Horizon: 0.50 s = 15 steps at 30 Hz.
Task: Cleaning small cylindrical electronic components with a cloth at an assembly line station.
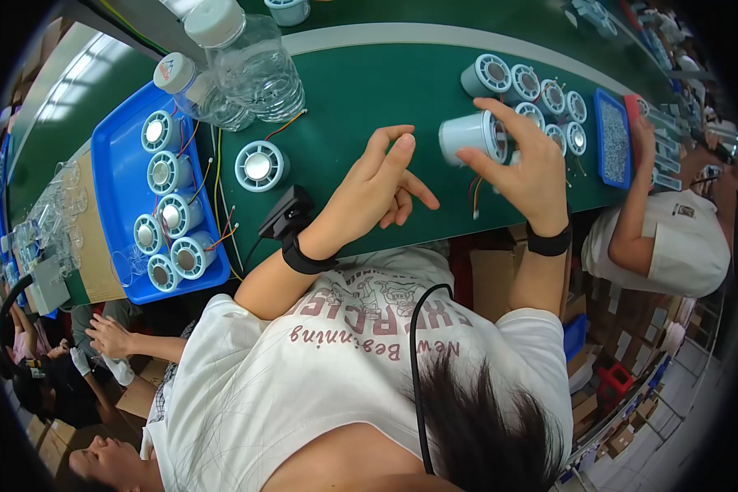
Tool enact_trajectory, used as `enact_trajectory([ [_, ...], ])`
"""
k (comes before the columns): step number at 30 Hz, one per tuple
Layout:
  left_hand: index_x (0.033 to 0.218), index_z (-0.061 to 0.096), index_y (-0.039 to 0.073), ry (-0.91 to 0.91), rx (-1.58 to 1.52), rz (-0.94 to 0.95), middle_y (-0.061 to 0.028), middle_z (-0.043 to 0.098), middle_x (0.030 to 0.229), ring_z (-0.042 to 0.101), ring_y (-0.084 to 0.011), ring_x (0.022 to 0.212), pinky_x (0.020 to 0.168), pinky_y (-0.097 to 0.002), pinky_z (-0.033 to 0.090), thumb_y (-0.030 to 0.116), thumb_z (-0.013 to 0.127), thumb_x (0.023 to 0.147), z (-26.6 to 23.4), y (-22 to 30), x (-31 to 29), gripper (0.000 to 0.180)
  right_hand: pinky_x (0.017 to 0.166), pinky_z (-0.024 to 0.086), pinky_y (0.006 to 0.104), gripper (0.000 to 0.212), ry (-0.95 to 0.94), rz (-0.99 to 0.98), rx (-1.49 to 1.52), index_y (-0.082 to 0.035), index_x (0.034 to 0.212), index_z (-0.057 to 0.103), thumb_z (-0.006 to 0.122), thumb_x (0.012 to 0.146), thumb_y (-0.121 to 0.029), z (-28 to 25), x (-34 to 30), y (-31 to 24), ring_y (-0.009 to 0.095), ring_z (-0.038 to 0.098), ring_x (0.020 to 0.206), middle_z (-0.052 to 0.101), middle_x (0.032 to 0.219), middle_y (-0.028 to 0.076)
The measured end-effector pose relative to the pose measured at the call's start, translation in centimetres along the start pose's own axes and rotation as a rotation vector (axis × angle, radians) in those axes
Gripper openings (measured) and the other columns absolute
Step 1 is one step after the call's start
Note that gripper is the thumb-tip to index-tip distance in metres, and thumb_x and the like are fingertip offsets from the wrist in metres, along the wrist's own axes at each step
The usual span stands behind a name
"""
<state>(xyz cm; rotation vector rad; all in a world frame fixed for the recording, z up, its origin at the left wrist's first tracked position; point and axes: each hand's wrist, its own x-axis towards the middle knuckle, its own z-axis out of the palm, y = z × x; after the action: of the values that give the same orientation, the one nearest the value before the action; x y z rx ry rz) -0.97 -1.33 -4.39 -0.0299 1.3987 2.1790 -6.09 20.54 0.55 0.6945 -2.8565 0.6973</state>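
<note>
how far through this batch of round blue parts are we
Roughly midway, as a guess. Seven grouped parts stand beyond the right hand, seemingly finished. That hand grips one pale blue part; the left hand is open beside it. Six wired parts wait in the blue tray, plus a lone part on the green mat.

A blue plastic tray (119, 176) on the green bench (361, 90) holds five pale round fan housings (170, 174) with wires. Another single housing (259, 166) lies just beside it. Two clear plastic bottles (250, 66) stand behind. A small blue tray of screws (612, 139) sits far right.
</note>
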Motion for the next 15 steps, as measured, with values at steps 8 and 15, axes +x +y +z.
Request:
enact_trajectory([
  [8,0.135,0.039,0.005,0.083,0.073,0.127,-0.0155,0.069,0.078,0.045,-0.0073,0.044,0.041,-0.0196,0.032,0.031,0.039,0.105,0.0,-0.1,0.2,0.04,0.062,0.053,0.0346,0.062,0.049,0.14,-0.47,-0.023,0.128,0.062,0.08,0.072,-0.044,1.7,-0.5,3.0,0.023,0.066,0.074,0.067,0.102,0.005],
  [15,0.126,0.049,0.003,0.129,0.024,0.214,-0.0135,0.068,0.071,0.042,-0.0057,0.043,0.042,-0.0201,0.03,0.028,0.042,0.104,-0.3,0.2,0.1,0.034,0.063,0.054,0.0355,0.053,0.114,0.092,-0.295,-0.02,0.125,0.064,0.076,0.078,-0.041,0.9,2.5,1.1,0.026,0.068,0.073,0.069,0.094,0.006],
])
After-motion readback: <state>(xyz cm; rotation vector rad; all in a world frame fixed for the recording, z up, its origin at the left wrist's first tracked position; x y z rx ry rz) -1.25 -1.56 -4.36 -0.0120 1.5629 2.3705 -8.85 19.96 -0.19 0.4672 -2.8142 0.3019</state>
